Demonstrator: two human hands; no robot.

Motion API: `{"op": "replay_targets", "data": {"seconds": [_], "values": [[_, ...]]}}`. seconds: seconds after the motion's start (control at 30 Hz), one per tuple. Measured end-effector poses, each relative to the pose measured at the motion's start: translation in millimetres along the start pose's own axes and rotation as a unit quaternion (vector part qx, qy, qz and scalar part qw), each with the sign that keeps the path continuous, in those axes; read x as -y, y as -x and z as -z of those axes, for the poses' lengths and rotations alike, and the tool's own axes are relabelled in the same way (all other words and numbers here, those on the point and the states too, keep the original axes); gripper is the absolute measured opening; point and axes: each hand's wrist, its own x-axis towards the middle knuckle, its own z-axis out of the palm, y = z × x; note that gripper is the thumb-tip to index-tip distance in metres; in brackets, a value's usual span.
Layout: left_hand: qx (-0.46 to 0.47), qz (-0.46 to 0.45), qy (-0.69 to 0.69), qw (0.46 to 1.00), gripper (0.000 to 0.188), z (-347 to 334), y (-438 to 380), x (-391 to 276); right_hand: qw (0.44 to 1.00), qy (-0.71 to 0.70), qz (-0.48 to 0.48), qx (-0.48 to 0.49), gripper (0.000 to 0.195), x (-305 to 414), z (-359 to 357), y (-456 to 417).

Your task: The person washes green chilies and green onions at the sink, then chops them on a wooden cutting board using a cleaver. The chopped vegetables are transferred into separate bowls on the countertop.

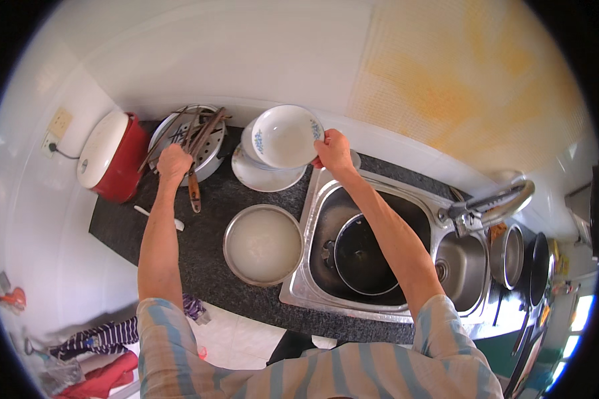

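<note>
My right hand (333,152) grips the right rim of a white bowl with blue flowers (285,137), tilted over a stack of dishes with a white plate (269,182) at its base. My left hand (174,162) is closed at the near edge of a round metal steamer pot (213,162), over the dark sticks, perhaps chopsticks (207,130), that lie across its perforated top. Whether its fingers hold any of them is hidden. Just beside it, a wooden handle (194,192) sticks out from the pot. A metal bowl of cloudy liquid (263,244) stands nearer to me.
A red appliance with a white lid (112,154) stands at the far left. A white spoon (178,224) lies under my left forearm. The steel double sink (299,289) holds a dark pan (359,254); its faucet (504,204) rises behind. More pans (538,269) stand at right.
</note>
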Motion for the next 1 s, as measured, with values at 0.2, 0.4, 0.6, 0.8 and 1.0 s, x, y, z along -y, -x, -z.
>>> {"op": "replay_targets", "data": {"seconds": [0.2,0.4,0.6,0.8,1.0], "values": [[-0.001,-0.138,0.075,0.988,0.030,7,-5,-38,0.981,-0.174,-0.086,0.015,0.016,-18,42,69],[0.294,-0.163,0.296,0.894,0.043,16,82,-151,0.955,-0.253,-0.156,-0.014,0.013,-55,93,131],[0.384,-0.213,0.273,0.856,0.044,-2,152,-185,0.764,-0.586,-0.268,0.039,0.013,-119,133,216],[0.475,-0.266,0.269,0.795,0.034,-2,245,-229,0.546,-0.796,-0.177,0.193,0.017,-156,133,327],[0.561,-0.327,0.288,0.704,0.043,31,394,-300,0.701,-0.700,-0.067,0.120,0.007,-137,255,452]]}}
